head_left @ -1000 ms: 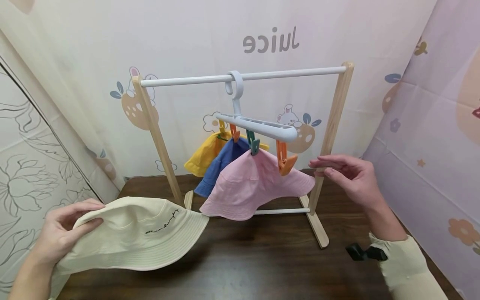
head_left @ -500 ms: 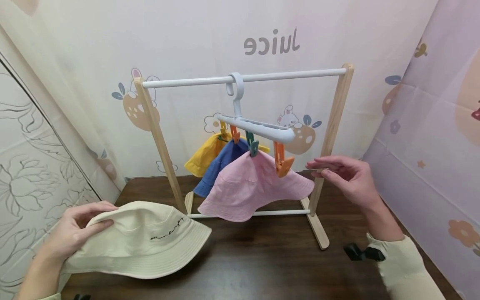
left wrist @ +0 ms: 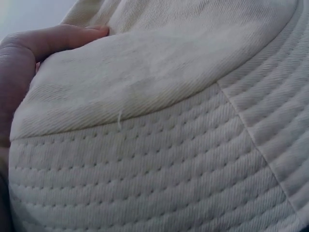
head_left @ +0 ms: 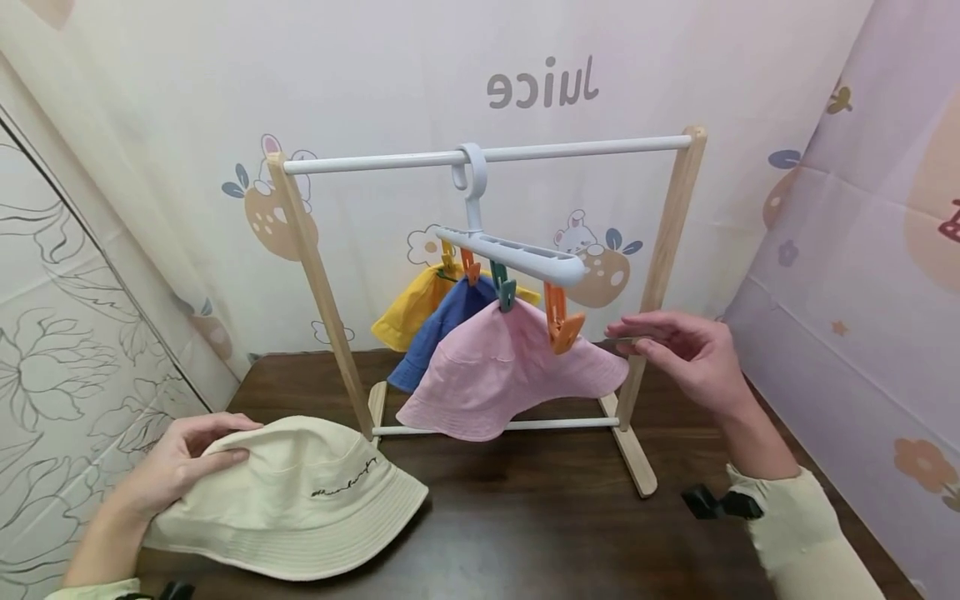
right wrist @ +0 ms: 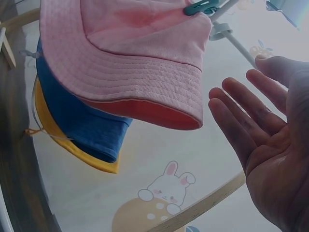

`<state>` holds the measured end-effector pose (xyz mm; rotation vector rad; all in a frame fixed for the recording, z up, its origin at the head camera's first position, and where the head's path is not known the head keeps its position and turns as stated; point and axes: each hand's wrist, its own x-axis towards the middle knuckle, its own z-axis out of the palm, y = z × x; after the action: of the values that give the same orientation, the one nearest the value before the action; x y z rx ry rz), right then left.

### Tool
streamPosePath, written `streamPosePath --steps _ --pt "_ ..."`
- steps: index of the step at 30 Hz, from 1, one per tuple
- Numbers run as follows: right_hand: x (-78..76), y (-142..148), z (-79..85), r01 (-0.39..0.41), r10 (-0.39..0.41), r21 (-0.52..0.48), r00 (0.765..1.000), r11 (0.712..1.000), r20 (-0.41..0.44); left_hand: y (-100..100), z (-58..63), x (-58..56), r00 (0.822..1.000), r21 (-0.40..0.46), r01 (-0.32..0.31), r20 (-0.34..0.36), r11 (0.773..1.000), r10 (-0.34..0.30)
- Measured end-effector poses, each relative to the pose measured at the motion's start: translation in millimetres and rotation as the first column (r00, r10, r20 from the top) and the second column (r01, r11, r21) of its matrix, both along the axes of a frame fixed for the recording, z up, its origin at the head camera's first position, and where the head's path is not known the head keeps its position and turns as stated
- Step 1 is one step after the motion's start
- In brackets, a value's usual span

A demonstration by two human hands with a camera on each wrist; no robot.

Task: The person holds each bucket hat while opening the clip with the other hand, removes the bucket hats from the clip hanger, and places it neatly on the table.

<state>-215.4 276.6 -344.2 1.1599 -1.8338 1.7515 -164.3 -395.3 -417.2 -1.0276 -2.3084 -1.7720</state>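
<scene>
My left hand [head_left: 180, 462] pinches the crown of a cream bucket hat [head_left: 300, 500] with dark script on its side, low at the left front. In the left wrist view the thumb presses on the hat's fabric [left wrist: 159, 77], above the stitched brim. My right hand [head_left: 693, 358] is held in the air at the right, just beside a pink bucket hat [head_left: 487, 375]. In the right wrist view its fingers are spread and loosely bent, with nothing between them. Nearest to it hangs an orange clip [head_left: 562, 325] that holds nothing, at the near end of a pale clip hanger [head_left: 517, 254].
A wooden rack [head_left: 671, 233] with a white top rod [head_left: 585, 151] carries the hanger. A green clip [head_left: 502, 287] grips the pink hat. Behind it hang a blue hat [head_left: 431, 346] and a yellow hat [head_left: 408, 312]. The rack stands on a dark wooden table [head_left: 525, 517].
My left hand has moved right and down with the cream hat, bringing it closer to the table. My right hand has shifted slightly left, nearer the orange clip.
</scene>
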Motion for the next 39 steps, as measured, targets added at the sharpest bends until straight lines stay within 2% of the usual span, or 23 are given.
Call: streamPosePath --steps 9,16,21,28,33,35,39 --pt "1.6 -2 1.3 0.004 -0.004 0.008 1.0 1.0 0.004 -1 -4.0 -6.1 0.991 -0.106 -0.083 0.096 0.991 0.093" --pt "-1.3 -4 2.4 0.019 -0.019 0.029 0.999 0.999 0.03 -2 1.8 -11.8 0.976 -0.242 -0.158 0.11 0.957 0.189" --pt "-1.2 -5 1.1 0.032 -0.034 0.047 0.999 0.998 0.037 3 4.3 -18.2 0.965 -0.312 -0.183 0.126 0.933 0.231" --pt "-2.6 -5 -1.1 0.014 -0.015 0.031 0.999 0.999 0.032 9 -0.3 -33.2 0.972 -0.4 -0.216 -0.005 0.891 0.234" --pt "-4.8 -9 -1.3 -0.031 0.031 -0.005 0.999 1.0 0.011 10 -5.2 -38.9 0.974 -0.447 -0.216 -0.033 0.868 0.225" --pt "-5.0 -10 -1.8 -0.042 0.043 -0.012 0.999 0.999 0.008 11 -6.9 -38.7 0.973 -0.467 -0.214 -0.025 0.858 0.23" --pt "-4.6 -8 -3.3 -0.038 0.038 -0.007 0.999 0.999 0.009 13 -9.1 -36.8 0.971 -0.512 -0.166 0.066 0.843 0.231"
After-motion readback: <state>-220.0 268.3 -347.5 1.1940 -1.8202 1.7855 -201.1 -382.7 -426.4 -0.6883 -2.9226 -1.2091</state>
